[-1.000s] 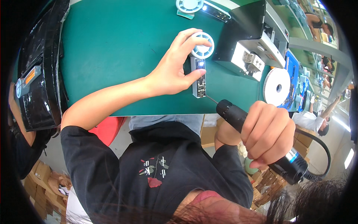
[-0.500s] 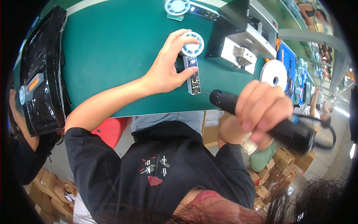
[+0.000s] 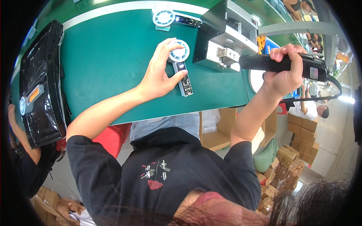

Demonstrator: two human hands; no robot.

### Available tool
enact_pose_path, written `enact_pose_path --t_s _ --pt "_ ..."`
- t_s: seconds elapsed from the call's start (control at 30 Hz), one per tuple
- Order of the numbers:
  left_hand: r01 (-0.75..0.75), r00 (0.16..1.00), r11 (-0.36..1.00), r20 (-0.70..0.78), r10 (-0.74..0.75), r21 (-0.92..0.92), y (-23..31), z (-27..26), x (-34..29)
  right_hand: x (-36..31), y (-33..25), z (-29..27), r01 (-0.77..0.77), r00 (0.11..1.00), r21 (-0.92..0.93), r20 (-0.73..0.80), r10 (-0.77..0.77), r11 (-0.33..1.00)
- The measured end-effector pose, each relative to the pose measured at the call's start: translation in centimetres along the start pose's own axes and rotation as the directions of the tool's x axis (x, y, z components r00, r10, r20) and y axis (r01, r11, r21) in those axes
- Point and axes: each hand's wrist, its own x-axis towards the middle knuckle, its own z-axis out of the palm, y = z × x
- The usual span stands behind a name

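My left hand (image 3: 155, 77) grips a small pale blue handheld fan (image 3: 182, 77) on the green table. Fingers curl over its round vented head and the thumb presses its handle, where a circuit board shows. My right hand (image 3: 284, 71) is closed around a black electric screwdriver (image 3: 260, 62) with a cable at its rear. Held nearly level, the screwdriver points left, its front end at the metal block (image 3: 228, 54) of a box-shaped machine (image 3: 212, 45), which looks like a screw feeder. Whether the bit touches the block is too small to tell.
Beyond my left hand lies another fan (image 3: 164, 17) with its board showing. A black glossy bag (image 3: 43, 113) on the left bears a fan with an orange strip (image 3: 36, 93). Past the machine are a white reel (image 3: 255, 80) and a blue bin (image 3: 270, 46). Other people work at far right.
My right hand has swung the screwdriver up and away from the lower end of the fan to the machine's metal block. My left hand keeps its hold on the fan. The view has shifted slightly.
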Motion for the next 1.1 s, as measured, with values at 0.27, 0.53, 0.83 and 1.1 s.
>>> enact_pose_path --t_s 0.27,0.53,0.83,1.1 --pt "0.015 0.999 1.0 0.05 -0.013 -0.024 0.2 -0.2 0.0 -6.0 -1.9 2.1 0.15 0.983 -0.126 0.128 -0.134 0.981" --pt "-0.029 0.999 0.998 0.037 0.027 0.051 0.2 -0.3 0.0 -11.5 -3.8 4.2 -0.018 0.979 0.109 0.206 -0.005 0.994" --pt "0.029 0.999 0.999 0.023 -0.028 -0.038 0.1 -0.1 -0.2 -11.9 -2.6 6.0 -0.105 0.979 0.037 0.18 0.097 0.994" --pt "0.029 0.999 1.0 0.033 -0.029 -0.011 -0.1 0.0 -0.2 -12.3 -2.7 5.9 -0.113 0.979 0.073 0.177 0.098 0.991"
